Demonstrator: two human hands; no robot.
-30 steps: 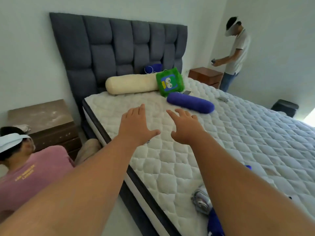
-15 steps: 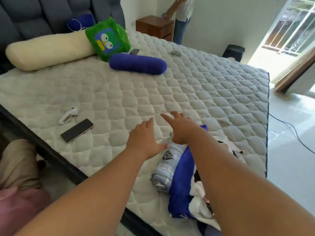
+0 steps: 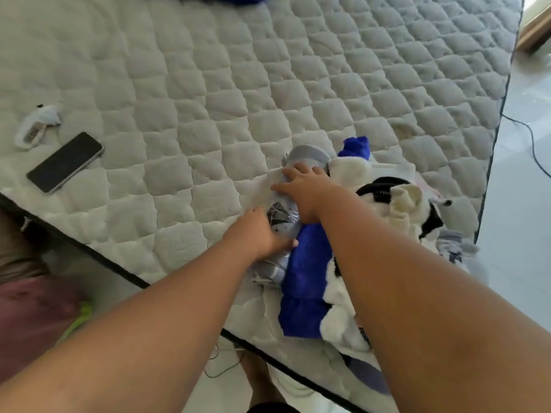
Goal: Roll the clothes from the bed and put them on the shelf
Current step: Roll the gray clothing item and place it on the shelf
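A grey rolled garment [image 3: 308,155] lies on the mattress [image 3: 208,114] near its front edge. It sits beside a blue garment [image 3: 307,272] and a heap of white and black clothes [image 3: 396,201]. My left hand [image 3: 262,231] grips the middle of the grey roll, thumb across it. Over the roll's far part, my right hand [image 3: 304,190] rests with spread fingers. My right forearm hides part of the clothes heap. No shelf is in view.
A black phone [image 3: 65,162] and a small white object [image 3: 35,126] lie on the mattress at the left. Another person [image 3: 32,308] is low beside the bed at the left. A cable [image 3: 530,138] runs over the floor at the right.
The view swung down from the headboard to the clothes heap. Both hands came down from above the mattress onto the grey roll.
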